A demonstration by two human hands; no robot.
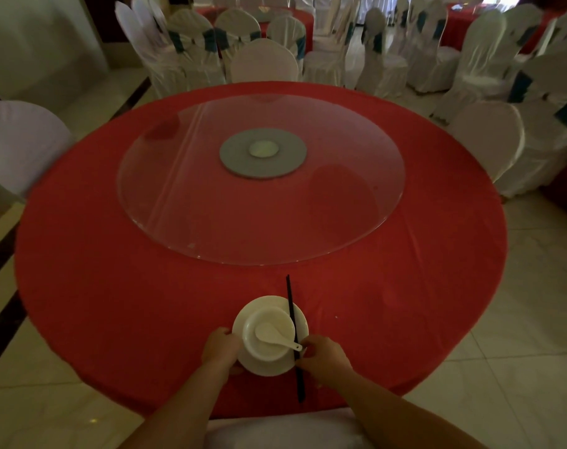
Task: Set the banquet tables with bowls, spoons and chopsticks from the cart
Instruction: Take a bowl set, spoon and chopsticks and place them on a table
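Head view. Dim banquet hall with a pale tiled floor [518, 319]. Rows of white-covered chairs [489, 76] with teal sashes stand at the back, and more red-clothed tables show behind them. One covered chair [20, 144] stands at the left of the near surface, and another chair back [285, 432] sits right below the camera, between the forearms.

Surface: a round table under a red cloth [114, 303]. A clear glass turntable [211, 222] lies at its centre on a grey hub [262, 153].

Place setting at the near edge, in front of the person:
- White plate [266, 301] lies flat on the cloth.
- White bowl [269, 353] stands upright on the plate.
- White soup spoon [269, 332] lies in the bowl, scoop toward the left and handle over the bowl's right rim.
- Black chopsticks [290, 299], a pair held together, cross the plate's right side. Their tips point toward the turntable and their butt ends reach toward the near edge of the surface.

Left hand [220, 348]: the grip is clamped on the plate's left rim, fingers curled at the edge beside the bowl.

Right hand [324, 358]: the grip pinches the chopsticks low on their length, just off the plate's right rim. The fingertips sit very close to the tip of the spoon handle. In this light it is unclear whether they touch it, or whether the chopsticks rest on the plate or are held just above it.
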